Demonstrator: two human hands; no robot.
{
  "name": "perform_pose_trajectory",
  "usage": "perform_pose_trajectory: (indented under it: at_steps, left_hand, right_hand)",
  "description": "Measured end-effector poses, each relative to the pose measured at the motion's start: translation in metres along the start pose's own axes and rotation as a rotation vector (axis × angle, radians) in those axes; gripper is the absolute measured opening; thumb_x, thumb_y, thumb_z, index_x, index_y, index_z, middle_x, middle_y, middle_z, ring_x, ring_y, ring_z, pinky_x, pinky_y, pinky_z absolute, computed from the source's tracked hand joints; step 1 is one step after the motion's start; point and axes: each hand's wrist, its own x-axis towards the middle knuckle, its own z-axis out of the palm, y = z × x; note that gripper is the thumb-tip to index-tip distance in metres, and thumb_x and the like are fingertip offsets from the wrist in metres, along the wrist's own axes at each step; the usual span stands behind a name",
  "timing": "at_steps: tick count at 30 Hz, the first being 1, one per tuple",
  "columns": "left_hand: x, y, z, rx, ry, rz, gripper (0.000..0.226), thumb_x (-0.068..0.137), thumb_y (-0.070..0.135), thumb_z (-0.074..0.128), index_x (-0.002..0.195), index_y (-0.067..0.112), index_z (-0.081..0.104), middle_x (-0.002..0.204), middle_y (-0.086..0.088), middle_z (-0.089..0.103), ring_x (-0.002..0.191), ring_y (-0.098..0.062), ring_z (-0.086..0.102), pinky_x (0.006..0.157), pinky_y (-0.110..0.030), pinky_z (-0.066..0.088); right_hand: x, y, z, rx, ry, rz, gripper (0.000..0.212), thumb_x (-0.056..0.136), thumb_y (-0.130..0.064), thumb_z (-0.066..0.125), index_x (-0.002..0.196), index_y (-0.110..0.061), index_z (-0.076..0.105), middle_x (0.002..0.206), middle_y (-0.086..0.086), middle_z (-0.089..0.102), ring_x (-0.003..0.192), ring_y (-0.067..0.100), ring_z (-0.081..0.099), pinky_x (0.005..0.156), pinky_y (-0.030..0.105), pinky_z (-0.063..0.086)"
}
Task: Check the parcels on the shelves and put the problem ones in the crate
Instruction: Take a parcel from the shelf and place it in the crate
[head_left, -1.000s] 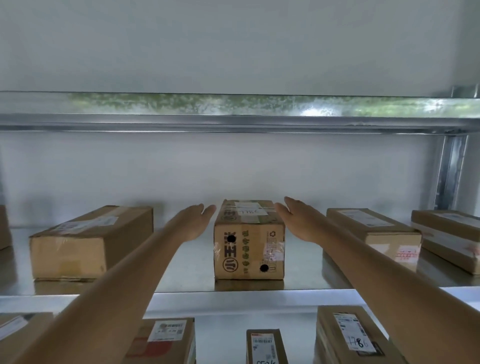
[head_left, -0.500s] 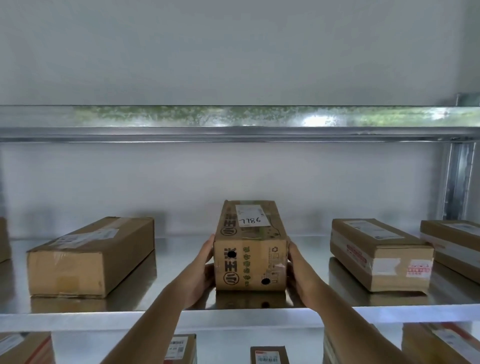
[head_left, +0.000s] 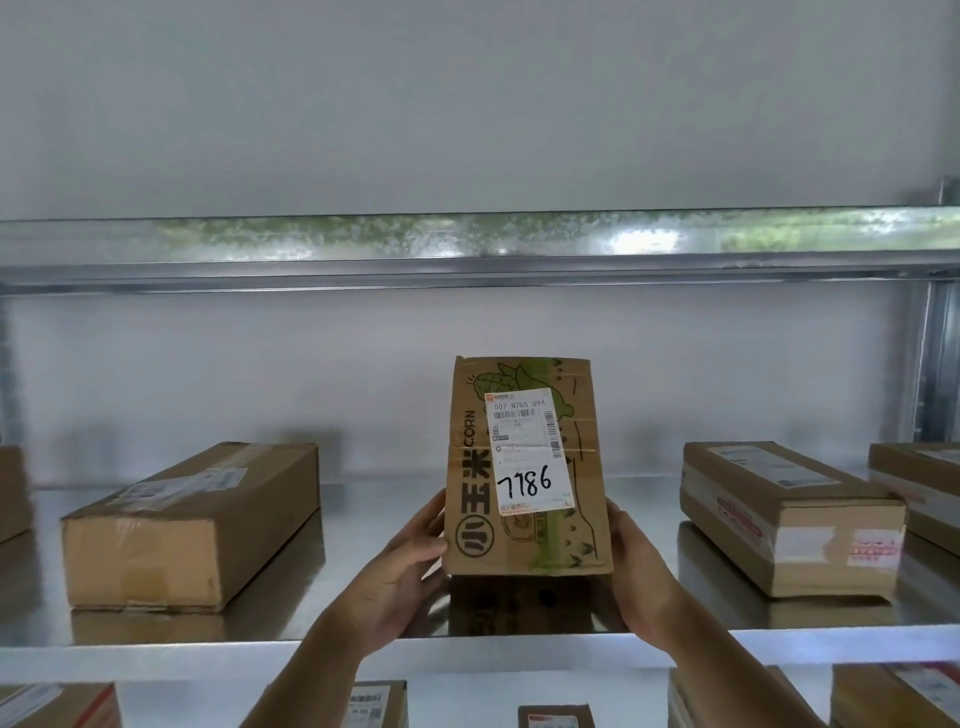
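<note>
My left hand (head_left: 400, 566) and right hand (head_left: 641, 564) grip corn parcel (head_left: 524, 467) by lower side edges, fingers curled round. Parcel tilted up between my palms, label 7186 (head_left: 527, 452) facing me, bottom edge above metal shelf (head_left: 363, 514).

The parcel (head_left: 524, 467) is matt brown cardboard with a smooth white paper label (head_left: 527, 452); the shelf (head_left: 374, 509) is glossy, mirror-like metal.
</note>
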Motion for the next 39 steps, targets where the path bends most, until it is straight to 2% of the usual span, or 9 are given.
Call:
perform_pose_trajectory:
  at_steps: [8, 17, 21, 24, 26, 29, 32, 35, 39]
  left_hand:
    - [-0.004, 0.002, 0.004, -0.118, 0.073, 0.018, 0.076, 0.083, 0.023, 0.083, 0.152, 0.021, 0.051, 0.151, -0.017, 0.054, 0.139, -0.040, 0.052, 0.121, -0.058, 0.034]
    - [-0.005, 0.004, 0.007, -0.108, 0.062, 0.013, 0.077, 0.079, 0.030, 0.087, 0.149, 0.026, 0.055, 0.150, -0.016, 0.055, 0.139, -0.039, 0.053, 0.114, -0.050, 0.043]
    - [-0.005, 0.004, 0.007, -0.088, 0.078, 0.014, 0.070, 0.087, 0.029, 0.077, 0.152, 0.028, 0.051, 0.150, -0.016, 0.055, 0.140, -0.037, 0.052, 0.115, -0.050, 0.040]
    - [-0.005, 0.003, 0.007, -0.077, 0.095, 0.011, 0.068, 0.089, 0.028, 0.072, 0.153, 0.028, 0.049, 0.150, -0.015, 0.056, 0.139, -0.035, 0.053, 0.111, -0.047, 0.042]
    - [-0.005, 0.003, 0.007, -0.071, 0.102, 0.006, 0.065, 0.092, 0.025, 0.070, 0.153, 0.027, 0.048, 0.150, -0.014, 0.056, 0.138, -0.034, 0.055, 0.107, -0.045, 0.046]
    - [-0.006, 0.005, 0.009, -0.074, 0.097, -0.006, 0.066, 0.090, 0.025, 0.073, 0.152, 0.028, 0.050, 0.149, -0.012, 0.058, 0.135, -0.031, 0.058, 0.100, -0.040, 0.053]
    - [-0.006, 0.006, 0.008, -0.100, 0.070, -0.015, 0.078, 0.082, 0.029, 0.084, 0.152, 0.029, 0.050, 0.150, -0.012, 0.057, 0.136, -0.033, 0.057, 0.101, -0.041, 0.054]
    - [-0.004, 0.003, 0.004, -0.104, 0.072, -0.013, 0.074, 0.085, 0.027, 0.078, 0.153, 0.029, 0.048, 0.152, -0.012, 0.055, 0.140, -0.035, 0.052, 0.111, -0.049, 0.045]
    - [-0.005, 0.003, 0.004, -0.091, 0.059, -0.019, 0.081, 0.083, 0.030, 0.084, 0.154, 0.029, 0.046, 0.153, -0.014, 0.053, 0.139, -0.036, 0.053, 0.113, -0.051, 0.043]
  right_hand:
    - [-0.004, 0.001, 0.002, -0.055, 0.013, -0.067, 0.053, 0.105, -0.034, 0.036, 0.157, -0.025, 0.036, 0.144, 0.019, 0.060, 0.132, 0.042, 0.058, 0.114, 0.065, 0.040]
    - [-0.005, 0.000, 0.003, -0.070, -0.006, -0.073, 0.060, 0.097, -0.045, 0.051, 0.154, -0.029, 0.042, 0.136, 0.028, 0.061, 0.127, 0.047, 0.060, 0.115, 0.069, 0.035]
    - [-0.008, -0.002, 0.004, -0.085, -0.010, -0.071, 0.082, 0.082, -0.060, 0.076, 0.153, -0.033, 0.044, 0.139, 0.031, 0.057, 0.130, 0.050, 0.056, 0.116, 0.072, 0.030]
    - [-0.006, -0.002, 0.002, -0.112, -0.024, -0.065, 0.064, 0.094, -0.055, 0.060, 0.152, -0.032, 0.045, 0.138, 0.031, 0.059, 0.125, 0.047, 0.062, 0.104, 0.060, 0.050]
    - [-0.005, -0.004, 0.003, -0.116, -0.059, -0.043, 0.052, 0.103, -0.049, 0.048, 0.151, -0.028, 0.046, 0.137, 0.030, 0.059, 0.109, 0.037, 0.072, 0.077, 0.041, 0.064]
    - [-0.008, -0.006, 0.005, -0.148, -0.066, -0.012, 0.049, 0.109, -0.048, 0.034, 0.151, -0.026, 0.046, 0.133, 0.031, 0.062, 0.083, 0.026, 0.075, 0.046, 0.021, 0.052]
    - [-0.011, -0.006, 0.006, -0.147, -0.073, -0.039, 0.045, 0.110, -0.042, 0.032, 0.152, -0.028, 0.042, 0.131, 0.031, 0.062, 0.093, 0.033, 0.072, 0.047, 0.021, 0.053]
    - [-0.012, -0.006, 0.004, -0.130, -0.068, -0.038, 0.043, 0.112, -0.036, 0.030, 0.152, -0.025, 0.042, 0.131, 0.034, 0.060, 0.085, 0.030, 0.074, 0.046, 0.021, 0.053]
    - [-0.012, -0.006, 0.007, -0.100, -0.029, -0.034, 0.043, 0.112, -0.033, 0.030, 0.153, -0.027, 0.041, 0.132, 0.030, 0.063, 0.108, 0.042, 0.070, 0.056, 0.028, 0.060]
